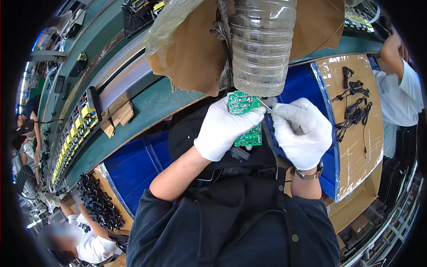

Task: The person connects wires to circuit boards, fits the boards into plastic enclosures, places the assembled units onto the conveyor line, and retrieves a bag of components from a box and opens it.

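So, biggest stuff first: we've got the green desk [155, 101] running across in front of us, then a cardboard sheet [371, 111] off to the right with black cables [356, 109] lying on it, and a blue bin [330, 171] between that and us. Hanging down over the work spot is a ribbed clear plastic tube [262, 53], pretty dusty, its lower end just above our hands. Our left hand [224, 131], in a white glove, has the green circuit board [239, 103] clamped with the thumb laid across it. Green shows above and below that thumb, and honestly we can't tell if it's one board or two. Our right hand [302, 131], also gloved, has thumb and fingers pinched on a thin metal piece [265, 104] angled at the board's right edge; can't tell if it's a lead or a tool tip, or whether it's actually touching. We'd call this close-up detail work at that edge, with the board held up in the air near the tube's end. What the next move calls for, imo: a rock-steady left grip, tiny right-hand fingertip adjustments, and nothing pushed hard enough to bend that skinny bit of metal.
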The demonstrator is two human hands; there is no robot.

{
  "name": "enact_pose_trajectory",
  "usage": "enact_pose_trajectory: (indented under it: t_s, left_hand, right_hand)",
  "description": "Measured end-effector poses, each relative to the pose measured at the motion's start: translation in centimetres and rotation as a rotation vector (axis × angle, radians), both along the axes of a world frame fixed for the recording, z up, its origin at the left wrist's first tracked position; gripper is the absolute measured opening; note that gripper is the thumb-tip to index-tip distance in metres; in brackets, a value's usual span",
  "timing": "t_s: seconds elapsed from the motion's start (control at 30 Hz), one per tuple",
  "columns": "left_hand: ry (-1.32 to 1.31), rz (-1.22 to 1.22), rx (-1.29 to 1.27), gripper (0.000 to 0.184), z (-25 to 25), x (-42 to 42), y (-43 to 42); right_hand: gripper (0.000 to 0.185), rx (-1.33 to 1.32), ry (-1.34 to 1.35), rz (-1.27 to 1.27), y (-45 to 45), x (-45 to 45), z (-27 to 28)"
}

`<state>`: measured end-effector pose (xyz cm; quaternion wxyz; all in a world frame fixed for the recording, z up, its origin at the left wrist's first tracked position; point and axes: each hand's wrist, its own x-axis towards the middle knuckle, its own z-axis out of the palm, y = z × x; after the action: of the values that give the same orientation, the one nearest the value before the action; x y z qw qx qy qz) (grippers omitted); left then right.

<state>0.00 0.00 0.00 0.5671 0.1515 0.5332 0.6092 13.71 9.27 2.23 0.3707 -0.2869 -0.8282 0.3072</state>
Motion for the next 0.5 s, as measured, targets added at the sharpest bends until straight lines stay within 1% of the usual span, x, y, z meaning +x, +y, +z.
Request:
enact_pose_trajectory:
  t_s: [0.13,0.27,0.37,0.5]
  left_hand:
    - [-0.003,-0.001,-0.023,0.025,0.24,-0.04,-0.04]
    - [0.082,0.011,-0.006,0.027,0.39,0.07,-0.07]
    - [0.185,0.025,0.043,0.027,0.33,0.1,0.05]
    - [0.261,0.028,0.056,0.027,0.26,0.1,0.05]
  right_hand:
    - [0.014,0.001,0.023,0.001,0.03,-0.17,-0.07]
    - [0.014,0.016,0.027,0.013,0.19,-0.33,-0.13]
    - [0.016,0.033,0.087,0.082,0.37,-0.53,-0.43]
    - [0.016,0.021,0.067,0.074,0.33,-0.72,-0.33]
